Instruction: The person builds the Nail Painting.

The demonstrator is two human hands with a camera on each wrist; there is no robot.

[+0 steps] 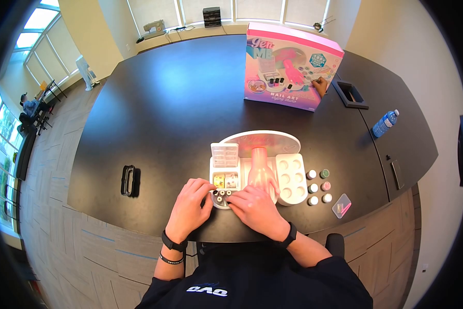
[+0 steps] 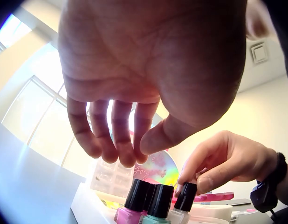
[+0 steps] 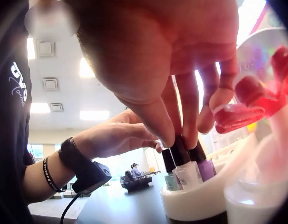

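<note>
"Nail polish bottles (image 2: 160, 200) are standing in the white holder (image 3: 195, 200), to the left of the pink model hand (image 1: 261, 172). Which step are you seeing?"

"Placing or straightening, I'm thinking. The right hand (image 1: 257, 207) is pinching the black cap of the clear bottle (image 3: 187, 175) between thumb and finger."

"And the left hand (image 1: 189, 207), is it gripping anything?"

"Not that I'm seeing. It's hanging with its fingers loosely bent near the pink bottle (image 2: 127, 216) and the mint bottle (image 2: 156, 219), also left of the pink model hand. Whether a fingertip is touching a cap, I cannot tell."

"Is the clear bottle resting on the holder's floor?"

"I cannot tell; the rim is hiding its base."

"So what is the next move calling for?"

"Steadiness, I'm judging: keeping the clear bottle upright, seating it fully, then loosening that pinch straight upward. The purple bottle (image 3: 206, 169) is standing just beside it, so a sideways slip is risking a knock."

"What about the palette (image 1: 292, 177) and the jars (image 1: 312, 189)?"

"Those are sitting to the right of the pink model hand, the jars farther out. Neither hand is reaching for them, and this step isn't needing them, as I'm reading it."
</note>
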